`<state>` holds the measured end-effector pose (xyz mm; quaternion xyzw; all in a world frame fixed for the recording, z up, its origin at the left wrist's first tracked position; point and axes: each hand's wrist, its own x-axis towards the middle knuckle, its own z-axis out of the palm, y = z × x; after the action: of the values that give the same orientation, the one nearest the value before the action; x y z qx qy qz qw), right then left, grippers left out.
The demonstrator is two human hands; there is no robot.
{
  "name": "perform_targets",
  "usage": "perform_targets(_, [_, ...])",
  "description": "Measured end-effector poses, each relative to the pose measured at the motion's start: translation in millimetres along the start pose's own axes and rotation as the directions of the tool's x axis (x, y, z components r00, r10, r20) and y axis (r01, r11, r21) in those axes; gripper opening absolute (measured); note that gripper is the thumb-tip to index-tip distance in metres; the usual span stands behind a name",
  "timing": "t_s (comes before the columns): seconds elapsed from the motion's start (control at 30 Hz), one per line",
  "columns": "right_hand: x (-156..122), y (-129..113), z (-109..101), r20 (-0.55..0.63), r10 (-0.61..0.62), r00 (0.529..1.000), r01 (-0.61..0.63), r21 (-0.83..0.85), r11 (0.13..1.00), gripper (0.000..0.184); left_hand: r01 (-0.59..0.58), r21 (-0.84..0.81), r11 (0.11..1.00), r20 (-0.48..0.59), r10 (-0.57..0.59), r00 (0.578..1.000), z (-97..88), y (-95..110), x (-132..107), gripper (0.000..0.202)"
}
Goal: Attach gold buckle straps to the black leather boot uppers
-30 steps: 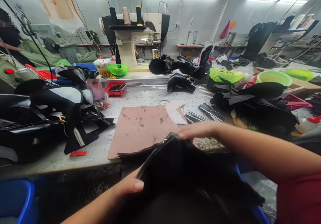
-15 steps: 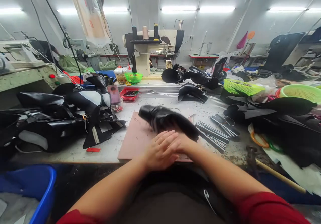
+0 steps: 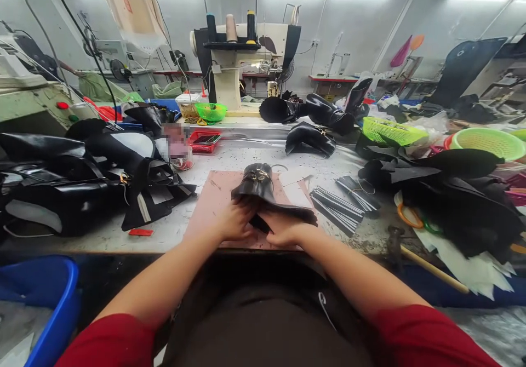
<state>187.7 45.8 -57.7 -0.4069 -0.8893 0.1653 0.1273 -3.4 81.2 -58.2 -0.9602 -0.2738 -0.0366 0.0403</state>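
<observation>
A black leather boot upper [image 3: 259,183] with a gold buckle trim lies over a pink board [image 3: 205,202], its wide open end toward me. At the left edge of that opening is my left hand [image 3: 237,222], its fingers closed on the leather and partly hidden under it. My right hand [image 3: 283,227] grips the right edge, with its fingers running inside the opening and its thumb outside. A white sheet [image 3: 296,183] lies on the board behind the upper. Dark strips with white lines [image 3: 337,209] are fanned out to the right.
Black boot parts [image 3: 45,202] are heaped at left, more dark pieces [image 3: 452,191] at right. A hammer [image 3: 431,268] lies at the front right edge. Behind stand a sewing machine [image 3: 230,76], a red tray [image 3: 204,142] and a green basket [image 3: 392,131]. A blue bin [image 3: 68,296] is lower left.
The boot upper has turned from lying sideways to having its opening face me. My hands, overlapping before, have parted to either side of that opening. The white sheet now shows more. The view has shifted slightly.
</observation>
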Motion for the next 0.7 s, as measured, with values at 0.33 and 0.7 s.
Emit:
perform_targets(0.33, [-42,36,30,-0.203,-0.026,0.979,-0.003,-0.141,0.990,0.063,-0.168,0.070,0.983,0.003,0.169,0.986,7.7,-2,19,0.069])
perform_targets(0.7, [-53,22,15,-0.023,0.002,1.000,-0.001,0.053,0.999,0.050,-0.146,0.004,0.989,0.047,0.145,0.988,11.0,-13,32,0.061])
